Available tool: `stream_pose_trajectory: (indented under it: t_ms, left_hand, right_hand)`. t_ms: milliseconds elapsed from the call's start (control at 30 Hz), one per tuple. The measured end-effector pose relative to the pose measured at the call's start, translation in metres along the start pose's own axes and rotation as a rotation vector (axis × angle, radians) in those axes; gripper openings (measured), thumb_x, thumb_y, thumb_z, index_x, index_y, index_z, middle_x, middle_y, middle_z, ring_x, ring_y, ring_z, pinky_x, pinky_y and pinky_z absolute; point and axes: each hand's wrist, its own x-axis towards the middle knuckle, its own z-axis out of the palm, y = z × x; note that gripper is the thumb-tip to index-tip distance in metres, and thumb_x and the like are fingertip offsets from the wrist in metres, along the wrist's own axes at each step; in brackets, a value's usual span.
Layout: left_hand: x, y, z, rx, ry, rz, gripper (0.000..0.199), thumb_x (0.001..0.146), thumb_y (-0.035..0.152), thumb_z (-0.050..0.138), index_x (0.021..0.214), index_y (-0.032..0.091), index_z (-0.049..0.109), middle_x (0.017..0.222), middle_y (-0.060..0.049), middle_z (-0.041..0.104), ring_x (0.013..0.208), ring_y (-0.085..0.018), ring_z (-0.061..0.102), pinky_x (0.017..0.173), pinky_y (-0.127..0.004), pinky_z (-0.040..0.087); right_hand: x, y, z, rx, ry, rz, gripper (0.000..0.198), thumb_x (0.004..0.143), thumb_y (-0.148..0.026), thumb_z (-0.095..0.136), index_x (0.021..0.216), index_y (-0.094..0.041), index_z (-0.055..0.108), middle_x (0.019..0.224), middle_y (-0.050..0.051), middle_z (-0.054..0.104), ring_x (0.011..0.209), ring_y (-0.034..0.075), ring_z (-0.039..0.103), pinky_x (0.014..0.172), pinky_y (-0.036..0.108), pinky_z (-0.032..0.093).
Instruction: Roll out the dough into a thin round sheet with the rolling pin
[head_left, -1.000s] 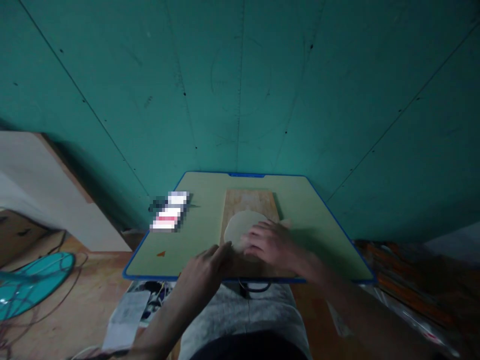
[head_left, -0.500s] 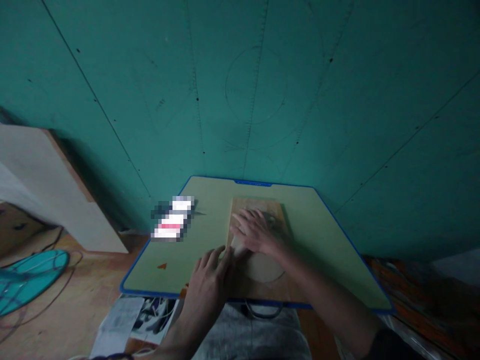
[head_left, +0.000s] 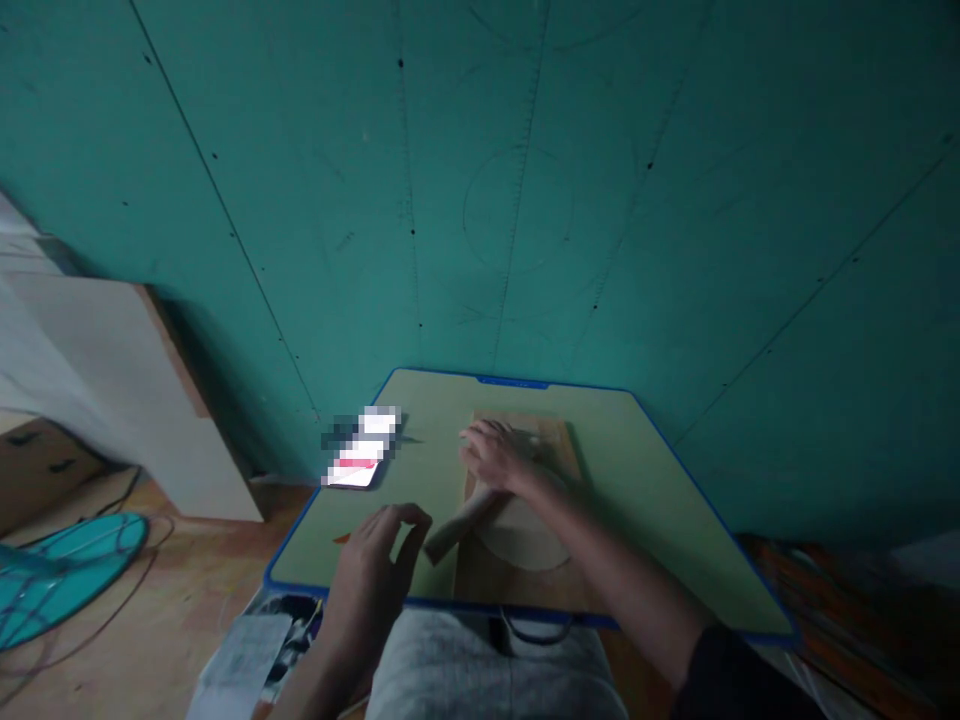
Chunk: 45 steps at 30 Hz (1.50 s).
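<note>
A rolling pin (head_left: 461,525) lies slantwise across a flat round of dough (head_left: 521,540) on a wooden board (head_left: 559,435). My right hand (head_left: 499,455) is over the pin's far part, fingers curved around it. The pin's near end juts past the board's left edge. Just left of that end is my left hand (head_left: 375,560), fingers bent, thumb and forefinger curved towards each other with nothing visible between them. Part of the dough is hidden by my right hand and forearm.
The board rests on a small pale table (head_left: 637,500) with a blue rim. A phone (head_left: 367,450), its screen blurred out, sits at the table's left, with a small orange piece (head_left: 342,539) nearer me. Behind rises a green wall (head_left: 480,200); a white panel (head_left: 157,400) leans at left.
My left hand has come off the rolling pin's near end and moved left. My right hand stays on the pin, which now shows more fully. The view has shifted slightly.
</note>
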Motion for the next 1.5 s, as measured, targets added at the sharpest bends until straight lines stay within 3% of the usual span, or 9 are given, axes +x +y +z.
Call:
stream_pose_trajectory:
  t_ms: [100,200,333,467,700,900,1100,1300,1500]
  left_hand:
    - [0.005,0.015,0.000,-0.212,-0.023,-0.097,0.018,0.083,0.039,0.064,0.076,0.022,0.067,0.074,-0.003,0.072,0.070,-0.021,0.066,0.068,-0.030,0.050]
    - [0.007,0.034,0.006,-0.561,-0.126,-0.220,0.033,0.081,0.048,0.071,0.069,0.019,0.062,0.063,-0.002,0.064,0.062,-0.016,0.059,0.061,-0.026,0.047]
    - [0.006,0.052,0.017,-0.969,-0.200,-0.382,0.042,0.075,0.053,0.080,0.072,0.018,0.057,0.062,0.002,0.058,0.056,-0.011,0.053,0.055,-0.023,0.042]
    - [0.005,0.063,0.024,-1.170,-0.241,-0.474,0.044,0.074,0.050,0.083,0.075,0.018,0.054,0.062,0.004,0.055,0.054,-0.009,0.051,0.052,-0.020,0.039]
    - [0.006,0.073,0.032,-1.246,-0.255,-0.589,0.044,0.070,0.048,0.085,0.074,0.017,0.055,0.061,0.005,0.052,0.053,-0.007,0.048,0.052,-0.018,0.037]
    - [0.003,0.077,0.040,-1.305,-0.253,-0.653,0.040,0.069,0.046,0.086,0.082,0.015,0.065,0.053,0.008,0.046,0.049,-0.007,0.042,0.052,-0.019,0.034]
    - [0.000,0.082,0.043,-1.329,-0.309,-0.611,0.047,0.075,0.045,0.083,0.054,0.016,0.052,0.053,0.005,0.046,0.053,-0.008,0.040,0.054,-0.021,0.034]
    - [-0.003,0.083,0.042,-1.266,-0.301,-0.586,0.035,0.074,0.047,0.083,0.075,0.014,0.071,0.050,0.006,0.047,0.051,-0.008,0.039,0.052,-0.021,0.032]
    - [-0.005,0.083,0.043,-1.081,-0.247,-0.538,0.045,0.070,0.055,0.084,0.084,0.014,0.076,0.051,0.005,0.050,0.052,-0.009,0.044,0.052,-0.020,0.035]
  right_hand:
    - [-0.038,0.006,-0.009,-0.022,0.000,0.011,0.030,0.096,-0.028,0.052,0.122,-0.022,0.067,0.123,0.009,0.068,0.118,0.025,0.057,0.104,0.043,0.037]
    - [-0.066,0.011,-0.013,-0.053,0.003,0.011,0.033,0.094,-0.028,0.054,0.124,-0.020,0.066,0.128,0.011,0.066,0.122,0.027,0.054,0.107,0.045,0.034]
    - [-0.081,0.017,-0.012,-0.032,0.035,0.027,0.034,0.095,-0.028,0.051,0.125,-0.019,0.065,0.131,0.012,0.064,0.125,0.027,0.053,0.108,0.046,0.036]
    - [-0.086,0.020,-0.009,0.116,0.137,0.038,0.034,0.095,-0.027,0.049,0.124,-0.019,0.064,0.130,0.012,0.065,0.125,0.026,0.054,0.109,0.044,0.039]
    - [-0.106,0.005,-0.021,0.560,0.344,0.083,0.029,0.091,-0.029,0.051,0.115,-0.022,0.067,0.120,0.010,0.069,0.118,0.026,0.061,0.106,0.044,0.046]
    - [-0.133,-0.039,-0.042,1.003,0.329,0.127,0.029,0.097,-0.039,0.054,0.118,-0.026,0.069,0.121,0.007,0.073,0.113,0.022,0.067,0.101,0.040,0.052]
    - [-0.136,-0.060,-0.056,1.095,0.355,0.072,0.025,0.094,-0.040,0.060,0.105,-0.027,0.078,0.111,0.006,0.077,0.110,0.023,0.069,0.101,0.039,0.053]
    - [-0.137,-0.062,-0.058,1.147,0.366,0.117,0.029,0.091,-0.045,0.063,0.103,-0.025,0.080,0.106,0.007,0.079,0.104,0.024,0.073,0.097,0.041,0.057]
    - [-0.137,-0.064,-0.062,1.198,0.351,0.163,0.027,0.087,-0.043,0.066,0.099,-0.025,0.082,0.103,0.007,0.080,0.102,0.025,0.074,0.095,0.041,0.058]
